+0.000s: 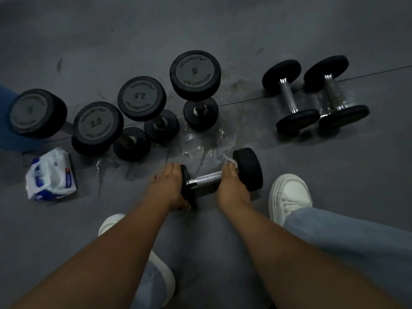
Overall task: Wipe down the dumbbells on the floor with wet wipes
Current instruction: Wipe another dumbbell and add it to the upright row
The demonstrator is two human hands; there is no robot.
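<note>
A black dumbbell (248, 168) with a chrome handle lies on the grey floor in front of me. My left hand (169, 186) grips its left head from the outside. My right hand (230, 188) holds a white wet wipe (231, 161) against the inner face of the right head, close to the handle. Several more black dumbbells stand on end in a row behind, the nearest one (196, 74) marked with a number. Two dumbbells (289, 97) lie side by side at the right. A white and blue pack of wet wipes (52, 175) lies at the left.
A wet patch (207, 143) glistens on the floor just behind the held dumbbell. My white shoes (288, 192) flank my arms, and jeans cover my right leg. A blue object (6, 121) sits at the left edge. A floor seam runs across behind the row.
</note>
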